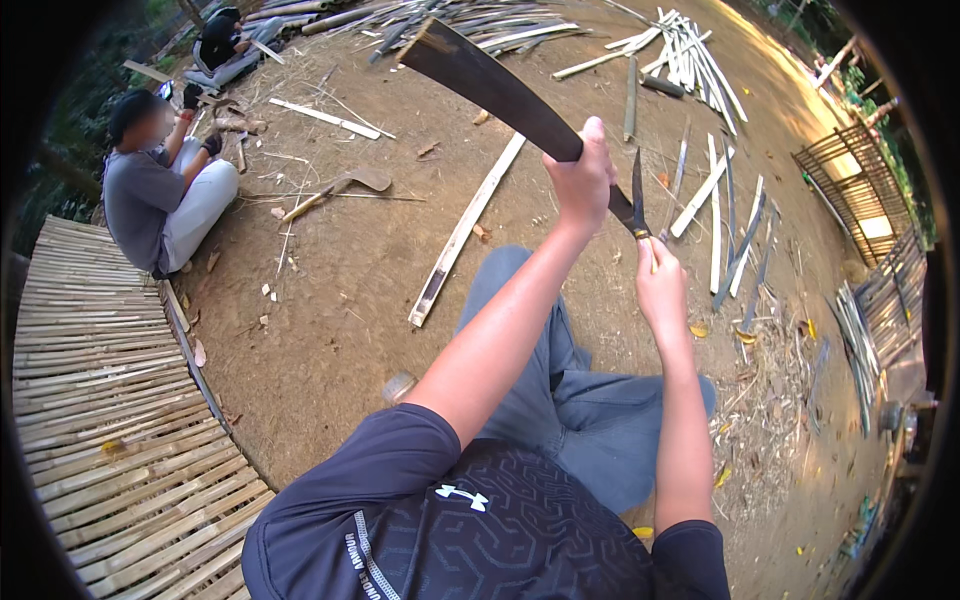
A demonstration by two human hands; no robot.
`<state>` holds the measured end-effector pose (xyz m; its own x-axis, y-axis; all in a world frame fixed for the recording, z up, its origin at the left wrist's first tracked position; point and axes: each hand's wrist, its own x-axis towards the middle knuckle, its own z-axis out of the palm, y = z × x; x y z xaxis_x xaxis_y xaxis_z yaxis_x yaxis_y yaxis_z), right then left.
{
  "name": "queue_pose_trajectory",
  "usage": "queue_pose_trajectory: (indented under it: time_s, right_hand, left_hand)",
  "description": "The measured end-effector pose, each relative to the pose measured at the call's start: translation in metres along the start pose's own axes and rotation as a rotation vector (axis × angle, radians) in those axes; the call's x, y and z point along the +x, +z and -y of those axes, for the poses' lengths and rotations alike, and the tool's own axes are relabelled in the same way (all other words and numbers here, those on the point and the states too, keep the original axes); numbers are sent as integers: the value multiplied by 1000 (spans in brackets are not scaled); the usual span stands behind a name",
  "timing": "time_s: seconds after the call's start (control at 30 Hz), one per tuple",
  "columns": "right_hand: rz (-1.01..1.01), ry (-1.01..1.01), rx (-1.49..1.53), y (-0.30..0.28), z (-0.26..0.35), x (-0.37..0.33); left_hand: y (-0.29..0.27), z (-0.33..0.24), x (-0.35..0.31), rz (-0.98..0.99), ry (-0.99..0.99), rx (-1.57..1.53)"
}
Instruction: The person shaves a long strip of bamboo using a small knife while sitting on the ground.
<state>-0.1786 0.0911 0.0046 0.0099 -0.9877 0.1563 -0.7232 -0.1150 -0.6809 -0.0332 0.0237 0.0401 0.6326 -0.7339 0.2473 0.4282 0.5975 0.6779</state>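
1. While I watch from the head view, my left hand (pixel 583 180) is closed in a full fist around a dark bamboo strip (pixel 490 88), gripping it near its lower end.
2. From that fist the strip rises toward eleven o'clock, broad and slightly curved, its ragged far end near the top of the picture.
3. My right hand (pixel 660 285) sits just at five o'clock of the left one, fingers curled shut on the handle of a knife (pixel 637 195).
4. Its dark blade points to twelve o'clock, standing close beside the left fist; I cannot tell whether the edge touches the strip.
5. Below the hands lie my legs in grey-blue trousers (pixel 570 400), stretched out over bare dirt ground (pixel 340 290).
6. At nine o'clock of the hands a long pale bamboo slat (pixel 465 232) lies on the dirt, well apart from them.
7. Further toward ten o'clock another person (pixel 160 195) in a grey shirt sits on the ground, wearing dark gloves.
8. Toward three o'clock several split slats (pixel 725 215) lie side by side, with shavings (pixel 770 400) scattered below them.
9. At seven o'clock a woven bamboo mat (pixel 110 400) covers the lower left.
10. Toward one o'clock a pile of pale bamboo poles (pixel 690 50) rests at the far edge.
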Motion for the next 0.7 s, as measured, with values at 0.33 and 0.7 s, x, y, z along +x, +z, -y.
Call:
queue_pose_trajectory:
  time_s: [0.33,0.7]
  right_hand:
    - [77,44,-8,6,-23,23]
    - [198,24,-173,17,16,18]
  left_hand:
    - [-8,7,3,7,10,32]
    - [-51,7,24,-1,-52,-17]
